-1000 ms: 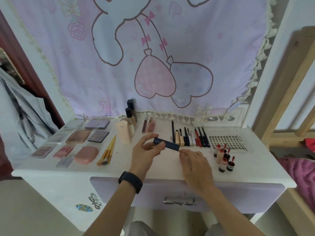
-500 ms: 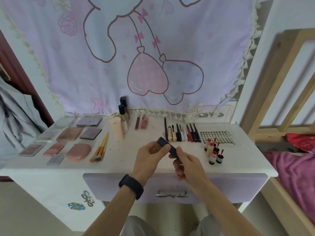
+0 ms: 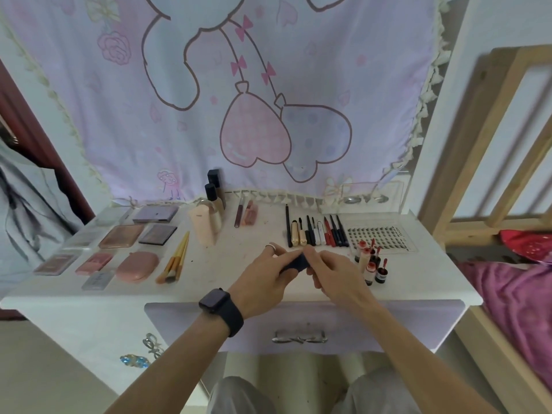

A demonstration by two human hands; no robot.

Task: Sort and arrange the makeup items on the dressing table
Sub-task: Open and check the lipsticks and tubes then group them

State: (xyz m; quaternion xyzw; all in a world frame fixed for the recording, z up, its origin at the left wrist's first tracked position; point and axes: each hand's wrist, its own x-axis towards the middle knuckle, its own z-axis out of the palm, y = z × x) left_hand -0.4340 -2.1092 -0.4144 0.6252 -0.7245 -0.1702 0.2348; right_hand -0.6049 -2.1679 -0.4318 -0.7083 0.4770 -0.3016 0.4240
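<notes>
Pastel cartoon cloth hangs behind white table; wooden bedframe at right.

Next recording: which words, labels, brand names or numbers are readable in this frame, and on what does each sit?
None reads clearly.
Clear plastic false-lash tray: dark lettering along its right edge, too blurred.
Peach squeeze tube: faint mark near the top, too small.
Small grey compact: faint print, unreadable.
Dark blue makeup stick held by the left hand and right hand: no print visible.
</notes>
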